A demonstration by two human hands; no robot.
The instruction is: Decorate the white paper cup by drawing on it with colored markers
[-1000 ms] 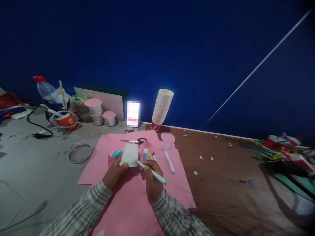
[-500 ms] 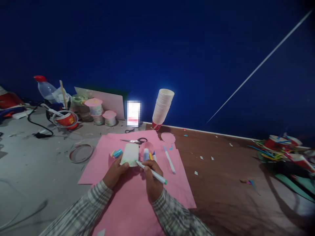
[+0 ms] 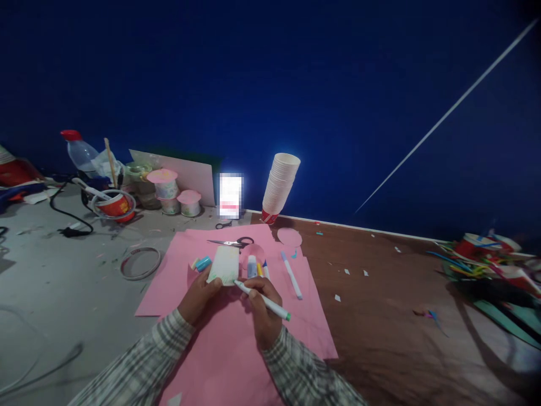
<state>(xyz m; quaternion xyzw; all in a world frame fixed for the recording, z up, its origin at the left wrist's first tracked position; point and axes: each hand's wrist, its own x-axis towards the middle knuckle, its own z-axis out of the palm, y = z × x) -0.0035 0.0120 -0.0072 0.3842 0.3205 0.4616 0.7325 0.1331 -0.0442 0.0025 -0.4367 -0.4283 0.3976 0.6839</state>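
The left hand point(image 3: 200, 296) pinches a white, tapered, green-marked paper piece point(image 3: 225, 264) by its lower-left corner. The right hand point(image 3: 262, 307) pinches a slim white plastic marker point(image 3: 270, 306); tip by the lower-right corner.

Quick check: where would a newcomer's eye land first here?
Probably on the glowing, blurred white rectangle at the foot of the dark blue wall, with a tall, tilted-looking stack of cups to its right. Next, the pink sheets nearer the viewer, over which the left hand holds a white piece and the right hand a green-ended marker at that piece's lower right.
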